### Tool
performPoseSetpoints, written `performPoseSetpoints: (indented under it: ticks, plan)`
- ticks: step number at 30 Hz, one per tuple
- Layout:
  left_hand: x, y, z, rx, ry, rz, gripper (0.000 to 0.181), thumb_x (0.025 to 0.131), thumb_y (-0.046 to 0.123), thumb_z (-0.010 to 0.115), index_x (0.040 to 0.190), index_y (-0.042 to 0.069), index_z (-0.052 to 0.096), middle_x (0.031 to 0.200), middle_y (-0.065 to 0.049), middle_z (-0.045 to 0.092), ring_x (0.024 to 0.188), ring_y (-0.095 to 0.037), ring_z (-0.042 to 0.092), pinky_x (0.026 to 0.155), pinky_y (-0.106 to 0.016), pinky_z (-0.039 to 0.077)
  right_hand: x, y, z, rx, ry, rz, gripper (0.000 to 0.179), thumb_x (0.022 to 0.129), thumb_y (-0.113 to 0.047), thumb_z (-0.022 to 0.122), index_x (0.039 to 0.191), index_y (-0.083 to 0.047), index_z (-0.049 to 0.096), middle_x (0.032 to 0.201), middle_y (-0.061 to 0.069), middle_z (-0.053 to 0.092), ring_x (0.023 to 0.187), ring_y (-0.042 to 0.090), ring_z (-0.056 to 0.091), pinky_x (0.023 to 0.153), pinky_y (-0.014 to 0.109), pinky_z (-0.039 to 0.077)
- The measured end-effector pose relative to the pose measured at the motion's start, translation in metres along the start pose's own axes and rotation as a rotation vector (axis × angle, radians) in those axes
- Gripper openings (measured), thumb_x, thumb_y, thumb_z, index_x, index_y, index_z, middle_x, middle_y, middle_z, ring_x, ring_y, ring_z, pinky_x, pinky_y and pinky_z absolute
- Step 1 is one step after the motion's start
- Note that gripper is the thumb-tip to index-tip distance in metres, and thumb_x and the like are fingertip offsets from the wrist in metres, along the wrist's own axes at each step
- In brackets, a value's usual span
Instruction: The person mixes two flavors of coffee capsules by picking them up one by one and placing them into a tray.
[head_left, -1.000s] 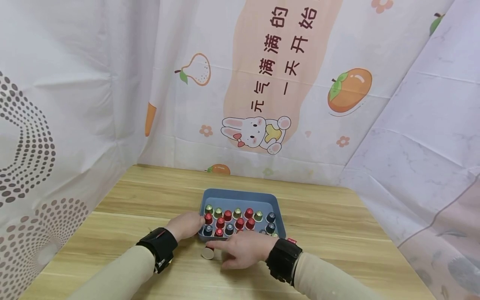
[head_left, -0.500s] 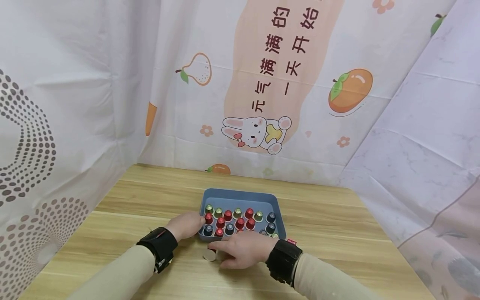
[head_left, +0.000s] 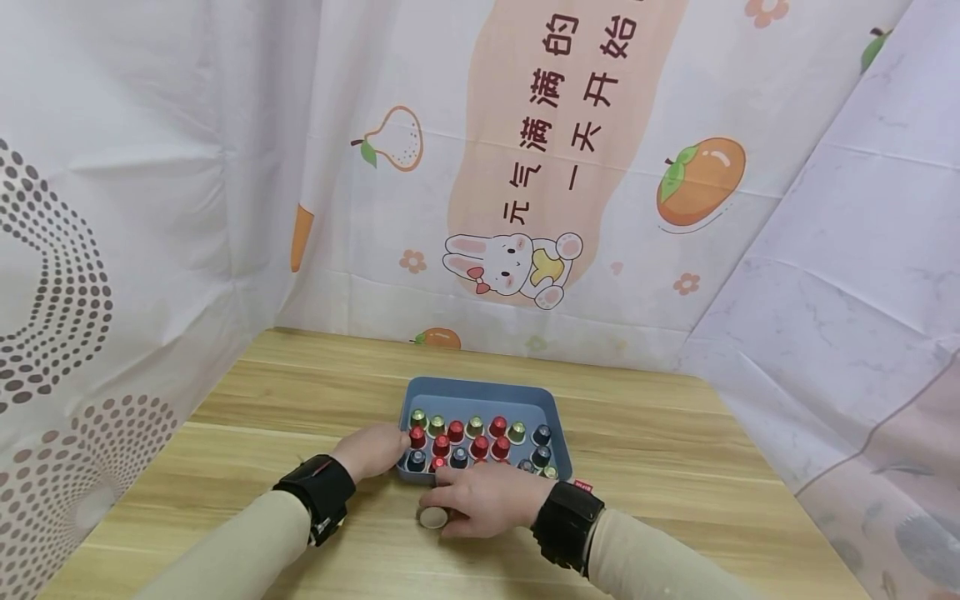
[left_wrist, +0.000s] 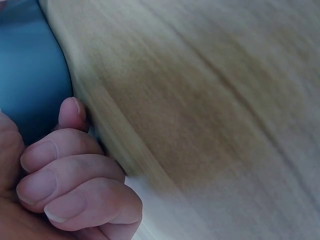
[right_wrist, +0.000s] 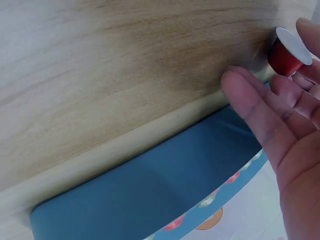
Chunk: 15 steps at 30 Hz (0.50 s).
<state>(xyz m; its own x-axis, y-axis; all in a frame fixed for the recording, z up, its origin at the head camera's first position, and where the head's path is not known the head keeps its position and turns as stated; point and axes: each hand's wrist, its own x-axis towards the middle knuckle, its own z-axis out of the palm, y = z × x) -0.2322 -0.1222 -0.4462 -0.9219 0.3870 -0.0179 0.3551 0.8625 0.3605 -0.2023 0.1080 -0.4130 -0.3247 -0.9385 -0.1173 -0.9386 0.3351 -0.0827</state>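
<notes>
My left hand [head_left: 371, 450] grips the left edge of a blue tray [head_left: 491, 390]; in the left wrist view its fingers [left_wrist: 75, 195] curl beside the tray's wall [left_wrist: 35, 65]. Upright in the tray stand several coffee capsules, red, dark blue and gold-green. In front of the tray, my right hand [head_left: 491, 498] holds a red coffee capsule [right_wrist: 286, 56] between thumb and curled fingers. The capsule lies on its side, with its pale lid [head_left: 432, 517] facing me in the head view. The right hand hides part of the tray's front row.
The tray rests on a wood-grain table [head_left: 637, 450]. Behind the table hangs a printed curtain [head_left: 600, 317], with more white cloth along both sides. A small red tag [head_left: 582, 485] shows at the black strap on my right wrist.
The loose red capsule has shifted right and slightly nearer to me, in toward my right palm, as the right fingers curled around it. My left hand and the tray stay put.
</notes>
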Motion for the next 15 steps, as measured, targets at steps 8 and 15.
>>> performPoseSetpoints:
  ticks: [8,15]
  plan:
    - [0.0007,-0.0007,0.0001,0.020,0.005,0.030,0.029,0.101,0.009,0.047,0.073,0.011,0.057,0.075,-0.004,0.052,0.069,-0.022,0.046,0.070,-0.041,0.042,-0.0007,-0.0007,0.0020,-0.027,0.022,-0.044,0.037,0.096,-0.048,0.067,0.125,-0.024,0.067,0.097,-0.012,0.062,0.074,-0.009,0.049,0.064,0.007,0.040]
    - [0.0000,-0.0005,-0.0002,0.019,0.005,0.040,0.030,0.101,0.009,0.047,0.072,0.011,0.056,0.073,-0.003,0.051,0.068,-0.021,0.045,0.070,-0.040,0.041,-0.0008,-0.0020,0.0040,-0.072,0.028,-0.028,0.028,0.100,-0.045,0.061,0.116,-0.023,0.068,0.095,-0.014,0.066,0.074,-0.010,0.054,0.063,0.009,0.043]
